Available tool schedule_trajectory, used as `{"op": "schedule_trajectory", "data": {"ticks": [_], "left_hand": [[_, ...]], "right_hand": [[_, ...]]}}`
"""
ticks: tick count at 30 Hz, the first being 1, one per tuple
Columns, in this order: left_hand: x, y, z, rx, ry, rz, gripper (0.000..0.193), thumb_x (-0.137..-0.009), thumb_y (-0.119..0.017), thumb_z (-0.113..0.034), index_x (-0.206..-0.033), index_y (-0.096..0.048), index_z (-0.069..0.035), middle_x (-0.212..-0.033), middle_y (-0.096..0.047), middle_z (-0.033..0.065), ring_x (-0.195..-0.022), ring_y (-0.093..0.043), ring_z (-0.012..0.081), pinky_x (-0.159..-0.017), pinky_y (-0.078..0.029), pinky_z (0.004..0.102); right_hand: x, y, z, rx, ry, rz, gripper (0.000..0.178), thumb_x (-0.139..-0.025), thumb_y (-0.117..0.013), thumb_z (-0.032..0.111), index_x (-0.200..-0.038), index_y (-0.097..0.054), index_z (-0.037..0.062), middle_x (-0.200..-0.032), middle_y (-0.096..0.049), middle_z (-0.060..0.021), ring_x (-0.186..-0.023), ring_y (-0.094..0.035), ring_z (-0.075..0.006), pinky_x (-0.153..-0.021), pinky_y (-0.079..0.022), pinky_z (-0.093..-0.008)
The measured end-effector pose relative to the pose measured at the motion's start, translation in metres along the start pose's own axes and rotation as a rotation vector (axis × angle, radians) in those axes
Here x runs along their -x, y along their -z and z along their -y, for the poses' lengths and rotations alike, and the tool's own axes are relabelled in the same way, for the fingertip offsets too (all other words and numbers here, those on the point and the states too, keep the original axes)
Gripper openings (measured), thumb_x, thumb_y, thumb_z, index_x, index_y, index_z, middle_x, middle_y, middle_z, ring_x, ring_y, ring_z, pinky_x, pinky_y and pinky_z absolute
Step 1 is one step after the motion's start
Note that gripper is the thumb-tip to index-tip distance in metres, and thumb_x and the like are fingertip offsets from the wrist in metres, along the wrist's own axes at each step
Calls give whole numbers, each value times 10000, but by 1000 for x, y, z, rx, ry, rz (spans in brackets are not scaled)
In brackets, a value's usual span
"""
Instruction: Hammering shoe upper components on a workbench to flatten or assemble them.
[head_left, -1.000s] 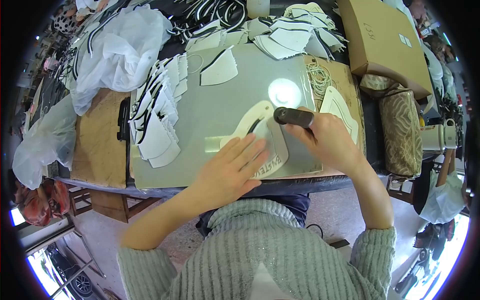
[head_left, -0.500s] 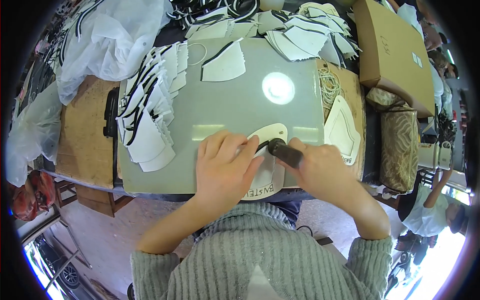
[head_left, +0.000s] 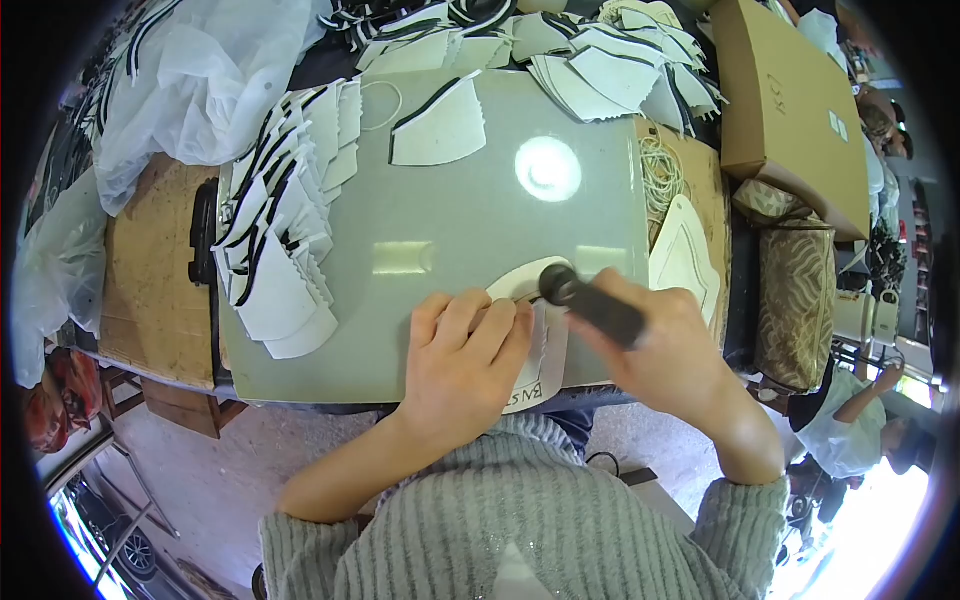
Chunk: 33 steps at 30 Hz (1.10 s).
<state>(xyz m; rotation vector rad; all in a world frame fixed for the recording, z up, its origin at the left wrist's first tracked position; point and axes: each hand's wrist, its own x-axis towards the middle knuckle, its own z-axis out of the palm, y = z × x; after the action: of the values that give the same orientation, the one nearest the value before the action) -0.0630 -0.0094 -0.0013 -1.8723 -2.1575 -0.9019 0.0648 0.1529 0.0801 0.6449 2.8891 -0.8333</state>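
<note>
A cream template (head_left: 523,279) with dark lettering lies at the near edge of the grey-green board, a white cut piece (head_left: 537,352) on top of it. My left hand (head_left: 465,355) presses down on the piece and template, its fingers bent and close together; the fingertips are partly hidden. In my right hand (head_left: 665,350) is a dark tool with a thick handle and round end (head_left: 595,307), held over the template's far part. The tool's working tip cannot be made out.
Overlapping white pieces with black-edged strips (head_left: 285,230) lie on the board's left, one single piece (head_left: 440,122) farther back. Another cream template (head_left: 685,255) and coiled cord (head_left: 660,175) lie at right, beside a cardboard box (head_left: 790,110) and a patterned pouch (head_left: 797,300). Plastic bags (head_left: 200,90) cover the back left.
My left fingers have curled in more over the piece. The right hand with the tool has shifted slightly right, and the tool tilts differently. The whole view has moved a little.
</note>
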Motion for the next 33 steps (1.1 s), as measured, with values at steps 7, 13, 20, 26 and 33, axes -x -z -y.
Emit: {"op": "schedule_trajectory", "data": {"ticks": [7, 13, 20, 26, 33], "left_hand": [[0, 0, 2, 39, -16, 16, 300, -749, -640, -127, -1013, -699, 5, -1013, -614, 55, -982, -571, 230, -897, -408, 412], [1, -1, 2, 90, 48, 45, 292, -752, -639, -118, -1012, -699, 0, -1008, -614, 55, -1003, -574, 239, -896, -408, 415], [7, 3, 2, 45, 20, -33, 270, -715, -757, -41, -981, -715, -30, -990, -621, 39, -908, -608, 231, -803, -435, 395], [7, 3, 1, 29, -35, -6, 288, -768, -637, -103, -1015, -693, 36, -1018, -618, 95, -967, -588, 259, -854, -454, 419], [10, 7, 1, 80, -14, -9, 295, -755, -659, -106, -1019, -685, 24, -1019, -614, 88, -958, -589, 253, -858, -437, 411]], "right_hand": [[-7, 3, 1, 93, -39, 75, 223, -951, -650, 261, -978, -616, 42, -631, -596, -165, -593, -631, -374, -537, -483, -460], [-3, -9, -7, 215, 27, 163, 228, -954, -643, 273, -999, -622, 51, -637, -585, -123, -568, -629, -334, -505, -469, -444], [-5, -11, -7, 241, 42, 201, 240, -957, -639, 283, -1012, -622, 50, -641, -583, -105, -544, -621, -321, -487, -464, -428], [-3, -10, 5, 139, 20, 137, 210, -967, -626, 267, -1022, -626, 64, -641, -588, -102, -546, -621, -325, -491, -468, -430], [0, -19, 0, 208, 33, 186, 282, -958, -610, 271, -910, -557, -2, -602, -613, -142, -538, -645, -358, -476, -499, -445]]}}
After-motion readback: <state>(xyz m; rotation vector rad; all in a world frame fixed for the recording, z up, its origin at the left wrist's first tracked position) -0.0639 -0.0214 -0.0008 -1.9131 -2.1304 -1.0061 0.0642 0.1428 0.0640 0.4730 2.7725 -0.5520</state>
